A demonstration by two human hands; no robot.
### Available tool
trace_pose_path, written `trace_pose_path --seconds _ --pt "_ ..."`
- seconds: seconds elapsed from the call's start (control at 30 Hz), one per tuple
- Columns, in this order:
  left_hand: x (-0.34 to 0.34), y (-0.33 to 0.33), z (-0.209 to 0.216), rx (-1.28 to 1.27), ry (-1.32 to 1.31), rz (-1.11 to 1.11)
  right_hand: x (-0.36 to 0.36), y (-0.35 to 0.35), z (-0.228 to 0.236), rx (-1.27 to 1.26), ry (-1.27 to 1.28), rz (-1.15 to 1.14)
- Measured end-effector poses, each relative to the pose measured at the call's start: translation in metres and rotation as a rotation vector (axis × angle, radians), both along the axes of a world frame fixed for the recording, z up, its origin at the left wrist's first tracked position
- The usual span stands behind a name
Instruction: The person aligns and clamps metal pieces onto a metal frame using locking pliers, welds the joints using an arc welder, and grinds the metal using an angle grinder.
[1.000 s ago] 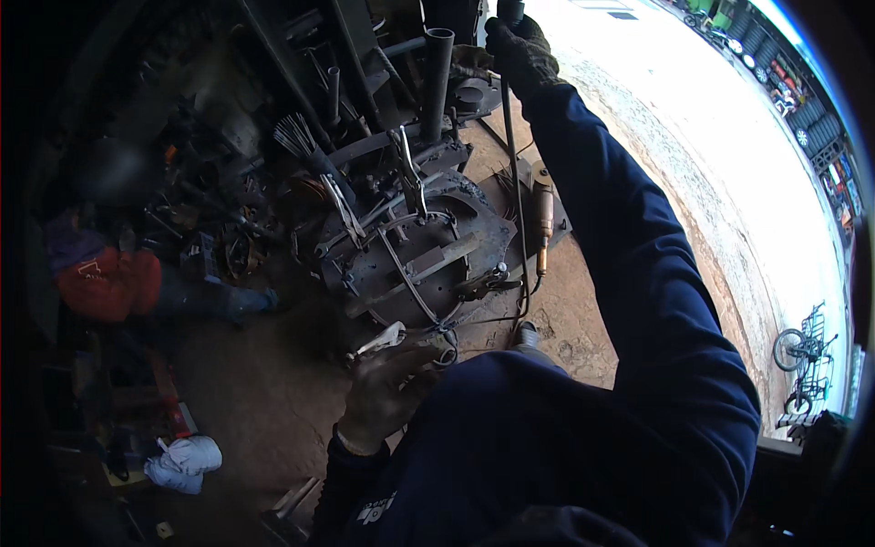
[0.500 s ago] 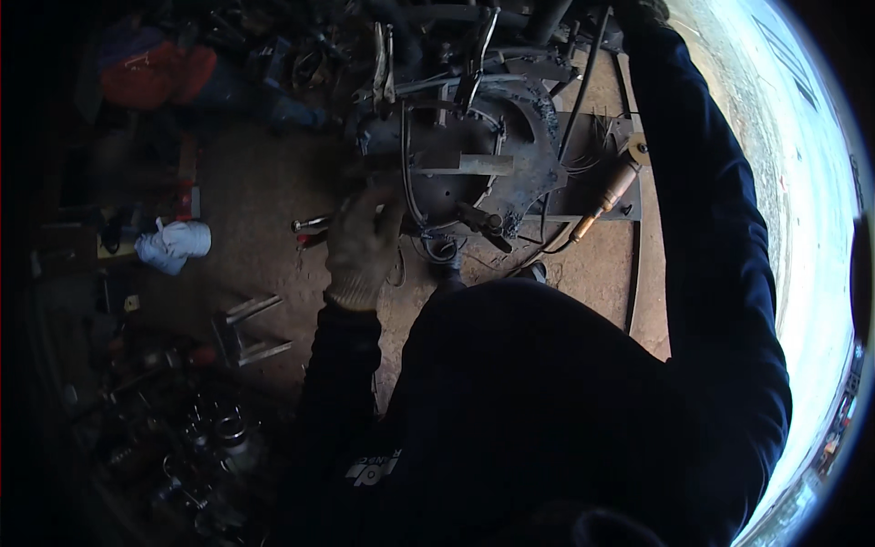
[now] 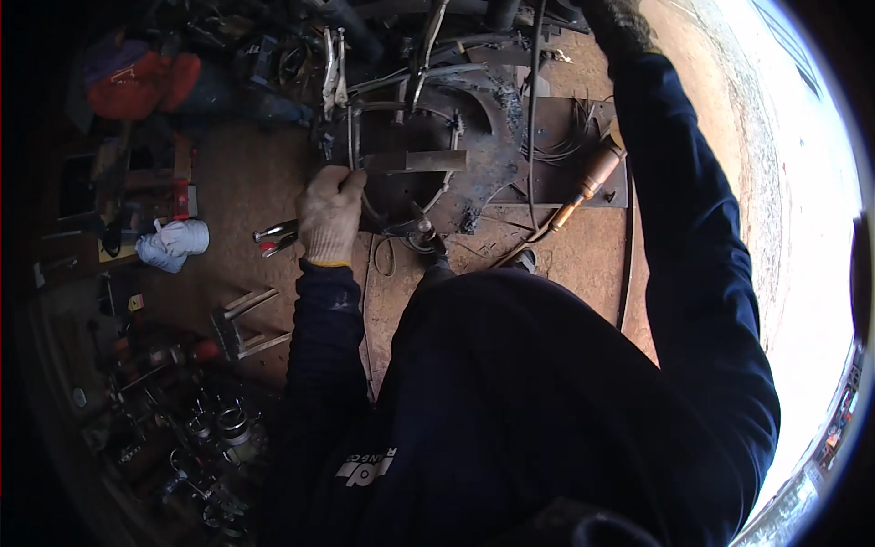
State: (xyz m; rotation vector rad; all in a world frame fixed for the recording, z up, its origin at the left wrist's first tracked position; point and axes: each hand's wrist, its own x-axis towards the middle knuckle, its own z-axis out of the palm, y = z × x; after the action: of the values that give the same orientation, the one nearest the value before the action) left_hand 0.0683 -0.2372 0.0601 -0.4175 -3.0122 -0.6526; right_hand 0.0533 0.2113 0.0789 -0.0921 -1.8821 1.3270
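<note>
My left hand (image 3: 330, 211), in a pale knitted glove, is closed at the left edge of a dark metal workpiece. Its thumb lies against the curved metal frame (image 3: 354, 146); whatever the curled fingers grip is hidden. Locking pliers (image 3: 276, 239) with a red release lever stick out just left of this hand. At the upper right, my gloved right hand (image 3: 623, 25) reaches out at the end of a stretched arm, its fingers dark and partly cut off. A flat steel bar (image 3: 436, 161) crosses the frame. More locking pliers (image 3: 334, 73) stand at its far side.
A copper-coloured grinder (image 3: 600, 171) lies on a dark plate to the right, near a hanging cable (image 3: 532, 137). White cloth (image 3: 173, 244) and an angled metal bracket (image 3: 244, 324) are at left. Several metal parts crowd the lower left. My shoes stand below the workpiece.
The view has shifted, moving the workpiece left in the picture, and is brighter. My left hand has come closer to the frame and its fingers have curled in. More of my right glove shows.
</note>
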Motion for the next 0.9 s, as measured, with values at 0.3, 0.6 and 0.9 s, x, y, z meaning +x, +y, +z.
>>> trace_pose_path --seconds 0.3,0.6,0.9 --pt "-0.011 -0.015 -0.017 0.126 -0.077 0.005 0.146 -0.014 -0.187 -0.764 -0.337 -0.081" --pt "-0.027 -0.029 -0.021 0.333 -0.353 0.054 0.295 -0.102 -0.289 -1.056 -0.754 -0.191" --pt "-0.013 -0.015 -0.014 0.285 -0.345 0.112 0.280 -0.100 -0.301 -1.071 -0.881 -0.060"
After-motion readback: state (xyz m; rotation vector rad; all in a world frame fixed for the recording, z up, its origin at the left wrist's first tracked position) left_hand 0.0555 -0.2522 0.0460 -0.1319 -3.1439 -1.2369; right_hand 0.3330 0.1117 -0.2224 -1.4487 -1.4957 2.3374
